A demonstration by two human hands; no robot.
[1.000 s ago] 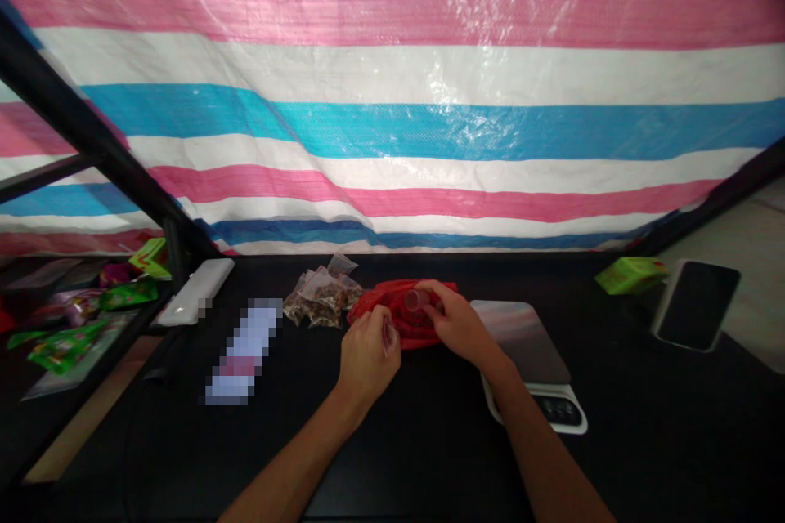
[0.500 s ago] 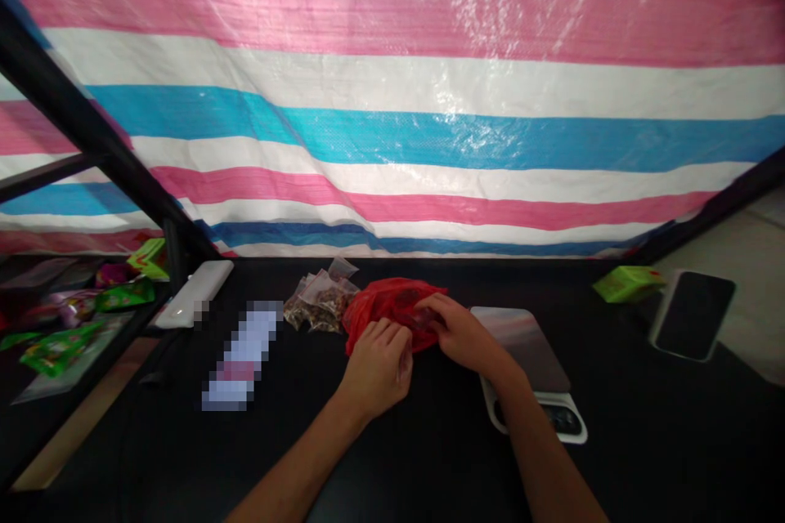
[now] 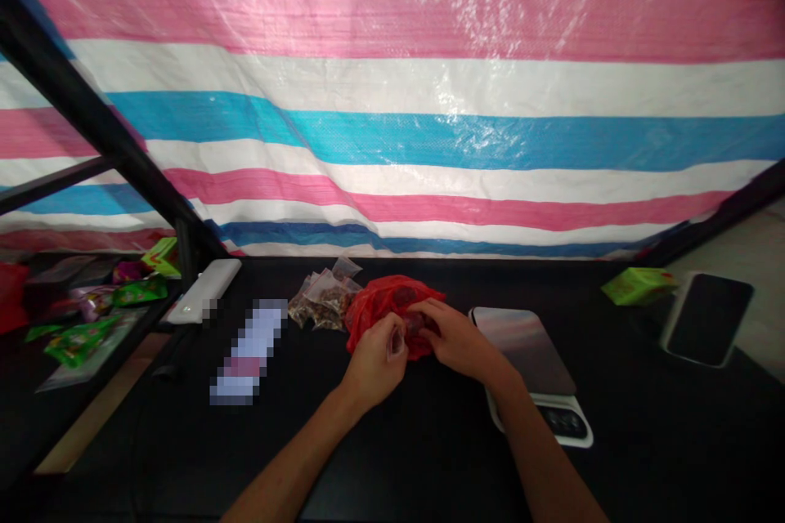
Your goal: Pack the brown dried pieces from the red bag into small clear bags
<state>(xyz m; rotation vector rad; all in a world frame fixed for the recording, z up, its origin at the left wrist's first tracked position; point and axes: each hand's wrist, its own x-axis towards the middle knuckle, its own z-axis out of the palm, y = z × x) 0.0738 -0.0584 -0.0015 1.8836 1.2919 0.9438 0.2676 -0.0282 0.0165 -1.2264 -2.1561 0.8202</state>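
A red plastic bag [image 3: 374, 298] lies crumpled and open on the black table, with dark reddish-brown pieces showing inside. My left hand [image 3: 377, 364] is closed at the bag's near edge around what looks like a small clear plastic bag [image 3: 396, 341], its mouth held open. Just right of it, my right hand [image 3: 450, 335] pinches a dark reddish-brown piece [image 3: 414, 322] close to that mouth. The fingers partly cover the piece, so its kind is unclear. Left of the red bag are small clear zip bags [image 3: 328, 298] filled with brown dried bits.
A kitchen scale [image 3: 531, 351] sits by my right forearm. Farther right are a green box [image 3: 638, 286] and an upright phone-like device [image 3: 708, 319]. To the left lie a white oblong device [image 3: 205, 292], a blurred-out item [image 3: 251, 355] and green packets [image 3: 82, 341]. Striped sheeting [image 3: 429, 82] hangs behind.
My right hand has drawn from the red bag toward my left hand, bringing a dark piece in its fingers. My left hand has turned so the small bag's mouth shows more. The view has shifted slightly.
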